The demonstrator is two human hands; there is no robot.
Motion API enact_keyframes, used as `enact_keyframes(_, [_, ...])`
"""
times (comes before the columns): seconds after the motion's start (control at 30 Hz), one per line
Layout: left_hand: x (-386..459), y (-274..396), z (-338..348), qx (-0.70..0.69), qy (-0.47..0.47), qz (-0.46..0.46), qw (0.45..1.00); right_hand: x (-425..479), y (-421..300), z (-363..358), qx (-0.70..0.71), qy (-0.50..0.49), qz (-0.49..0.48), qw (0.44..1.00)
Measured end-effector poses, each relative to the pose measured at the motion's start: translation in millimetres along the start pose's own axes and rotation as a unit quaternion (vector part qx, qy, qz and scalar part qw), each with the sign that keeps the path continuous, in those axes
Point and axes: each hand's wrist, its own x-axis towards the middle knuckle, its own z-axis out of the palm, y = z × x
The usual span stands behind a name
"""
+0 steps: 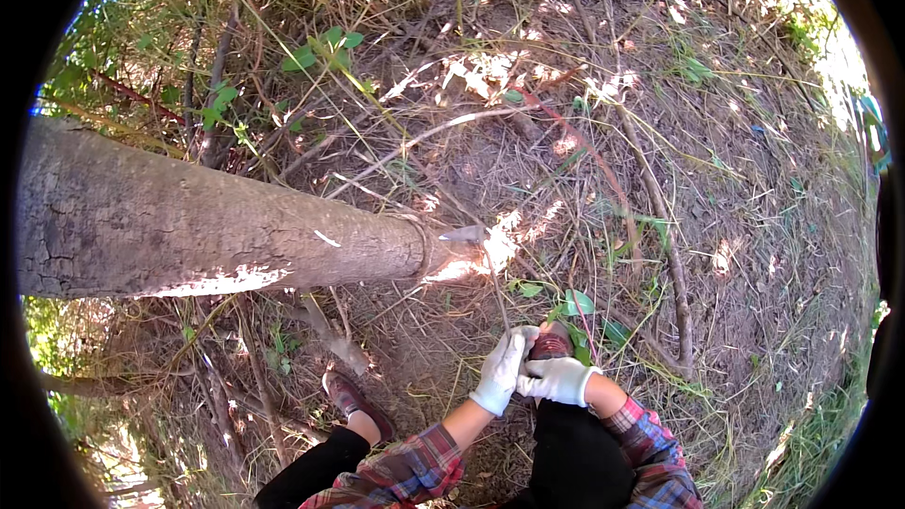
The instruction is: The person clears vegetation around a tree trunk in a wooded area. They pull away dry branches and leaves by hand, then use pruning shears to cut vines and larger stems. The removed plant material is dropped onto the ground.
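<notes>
My left hand (505, 366), in a white work glove, is closed around the thin handle (497, 293) of a bladed hand tool. Against it, just to the right, my right hand (558, 380) wears a similar glove and is curled at the handle's lower end, which the gloves hide. The tool's small grey metal blade (463, 234) points left, close beside the base of a tree trunk (212, 215). Whether the blade touches the bark cannot be told. A groove or ring runs around the trunk near its base.
Dry grass, twigs and a long fallen branch (661, 205) cover the ground. Brown shoes stand below, one (551, 343) right by my hands, the other (353, 399) further left. Leafy weeds (580, 302) grow beside the hands, and thin stems and brush stand behind the trunk.
</notes>
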Motion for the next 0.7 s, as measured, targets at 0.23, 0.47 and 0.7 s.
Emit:
enact_keyframes(0.23, [31, 32, -16, 0.397, -0.149, 0.054, 0.904, 19, 14, 7, 0.455, 0.129, 0.005, 0.881])
enact_keyframes(0.47, [-76, 148, -73, 0.617, -0.332, 0.054, 0.712, 40, 14, -35, 0.561, 0.294, 0.016, 0.774])
enact_keyframes(0.7, [-222, 220, -136, 0.62, -0.033, -0.061, 0.781, 87, -23, -95, 0.459, 0.327, 0.01, 0.826])
